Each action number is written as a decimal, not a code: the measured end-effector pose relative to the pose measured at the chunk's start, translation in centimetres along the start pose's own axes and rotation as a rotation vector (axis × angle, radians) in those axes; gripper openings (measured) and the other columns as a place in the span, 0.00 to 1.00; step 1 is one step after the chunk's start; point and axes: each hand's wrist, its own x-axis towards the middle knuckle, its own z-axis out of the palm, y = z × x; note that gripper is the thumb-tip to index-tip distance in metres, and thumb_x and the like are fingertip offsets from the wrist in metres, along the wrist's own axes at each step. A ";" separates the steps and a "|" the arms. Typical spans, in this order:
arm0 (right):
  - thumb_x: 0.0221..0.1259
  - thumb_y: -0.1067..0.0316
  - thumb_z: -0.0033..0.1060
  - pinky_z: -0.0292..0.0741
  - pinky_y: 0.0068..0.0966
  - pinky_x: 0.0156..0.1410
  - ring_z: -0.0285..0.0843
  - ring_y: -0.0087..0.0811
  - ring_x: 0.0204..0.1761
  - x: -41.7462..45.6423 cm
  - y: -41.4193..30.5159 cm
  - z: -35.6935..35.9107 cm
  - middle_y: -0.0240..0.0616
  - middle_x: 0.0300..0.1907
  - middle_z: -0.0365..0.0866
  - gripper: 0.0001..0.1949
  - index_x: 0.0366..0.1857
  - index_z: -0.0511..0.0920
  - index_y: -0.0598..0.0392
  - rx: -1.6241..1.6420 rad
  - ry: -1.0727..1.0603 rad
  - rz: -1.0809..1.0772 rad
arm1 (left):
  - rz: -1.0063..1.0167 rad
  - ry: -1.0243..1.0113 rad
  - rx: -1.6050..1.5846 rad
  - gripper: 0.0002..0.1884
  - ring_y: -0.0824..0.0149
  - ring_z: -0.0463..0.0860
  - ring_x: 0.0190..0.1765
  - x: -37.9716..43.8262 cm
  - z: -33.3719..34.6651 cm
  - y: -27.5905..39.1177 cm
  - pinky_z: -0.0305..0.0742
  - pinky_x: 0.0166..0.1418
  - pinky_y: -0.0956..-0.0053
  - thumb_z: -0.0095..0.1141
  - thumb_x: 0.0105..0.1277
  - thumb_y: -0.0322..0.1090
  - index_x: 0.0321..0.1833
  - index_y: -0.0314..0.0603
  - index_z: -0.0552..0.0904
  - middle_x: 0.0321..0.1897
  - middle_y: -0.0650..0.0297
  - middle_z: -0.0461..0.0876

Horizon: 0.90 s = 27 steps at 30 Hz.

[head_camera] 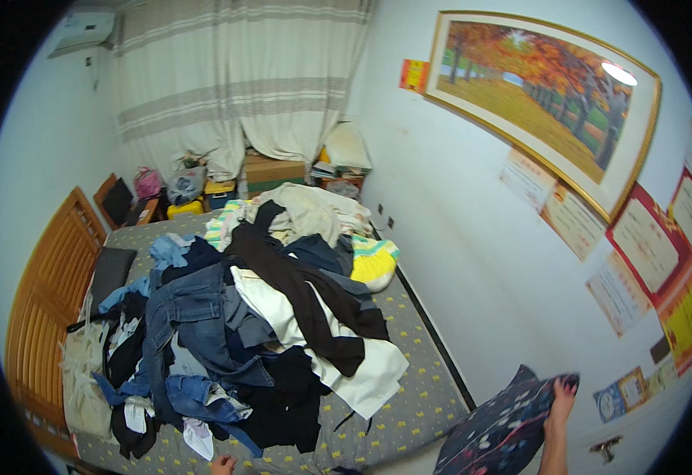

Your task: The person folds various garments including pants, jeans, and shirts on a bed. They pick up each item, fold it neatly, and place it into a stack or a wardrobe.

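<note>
My right hand (pixel 561 399) grips the upper corner of a dark fabric piece with a floral print (pixel 494 424), held beside the bed's right front corner. Whether it is a garment or a cushion I cannot tell. At the bottom edge of the picture, only part of my left hand (pixel 222 465) shows, close to the bed's front edge. Before me spreads a large heap of clothes: blue denim (pixel 194 303), white trousers (pixel 375 365), dark brown trousers (pixel 298 288) and a black garment (pixel 286 398). A pale purple and white cloth (pixel 198 438) lies nearest my left hand.
The bed (pixel 405 427) has a grey sheet with yellow figures and a slatted wooden headboard (pixel 55 309). Bedding (pixel 316 214) is bunched at the far side. Behind stand cardboard boxes (pixel 274 173) and bags (pixel 185 185). A door handle (pixel 606 449) juts out at lower right.
</note>
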 end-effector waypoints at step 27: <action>0.59 0.40 0.63 0.67 0.47 0.73 0.77 0.50 0.65 -5.9 19.8 75.3 0.50 0.62 0.80 0.30 0.61 0.80 0.49 -1.288 -1.549 -0.726 | -0.799 -0.047 -0.411 0.31 0.45 0.74 0.69 -8.1 -4.5 10.5 0.66 0.73 0.54 0.50 0.72 0.57 0.66 0.38 0.77 0.65 0.43 0.76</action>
